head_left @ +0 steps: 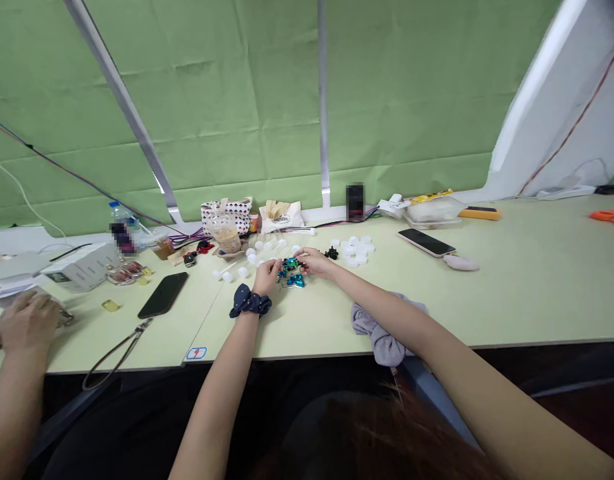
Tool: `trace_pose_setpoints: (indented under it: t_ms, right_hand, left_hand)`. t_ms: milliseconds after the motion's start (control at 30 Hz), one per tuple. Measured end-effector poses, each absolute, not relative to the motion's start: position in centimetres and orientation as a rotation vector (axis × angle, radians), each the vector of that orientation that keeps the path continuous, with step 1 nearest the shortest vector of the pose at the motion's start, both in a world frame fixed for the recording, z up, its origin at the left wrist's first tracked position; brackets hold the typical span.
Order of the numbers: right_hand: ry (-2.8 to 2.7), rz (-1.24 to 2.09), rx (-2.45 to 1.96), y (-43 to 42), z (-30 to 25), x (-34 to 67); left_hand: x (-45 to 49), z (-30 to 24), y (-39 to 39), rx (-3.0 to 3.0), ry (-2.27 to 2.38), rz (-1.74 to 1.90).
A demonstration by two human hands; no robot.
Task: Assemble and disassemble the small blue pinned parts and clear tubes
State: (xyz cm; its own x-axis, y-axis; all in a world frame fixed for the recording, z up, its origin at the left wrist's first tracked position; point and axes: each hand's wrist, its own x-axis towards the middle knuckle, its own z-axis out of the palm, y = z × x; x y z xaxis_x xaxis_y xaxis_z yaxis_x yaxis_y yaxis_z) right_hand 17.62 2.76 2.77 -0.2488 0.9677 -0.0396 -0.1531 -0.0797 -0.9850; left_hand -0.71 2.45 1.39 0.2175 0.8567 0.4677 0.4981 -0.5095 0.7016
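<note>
At the middle of the table my left hand (267,276) and my right hand (314,262) nearly meet, fingers closed. Between their fingertips lie small shiny green and blue pieces (290,265), too small to name. My right fingertips touch the green ones; what my left fingers pinch is hidden. Just in front are more shiny blue pieces (295,281). Clear tubes (271,249) with white caps lie behind my hands. To the right of my right hand are small black pieces (331,253) and a group of loose white caps (354,249). A dark scrunchie (249,301) circles my left wrist.
A phone with a strap (163,295) and a co-worker's hand (29,317) are at left. A drink cup (225,233) stands behind the tubes. At right lie another phone (427,243) and a grey cloth (381,330) at the table's front edge.
</note>
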Motion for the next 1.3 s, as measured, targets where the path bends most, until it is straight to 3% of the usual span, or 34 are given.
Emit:
trace_pose_setpoints:
  t_ms: [1300]
  right_hand:
    - [-1.235,1.608,-1.036,2.54,3.1,17.72]
  left_hand:
    - [-0.77,1.34,2.58,2.08,1.23,1.221]
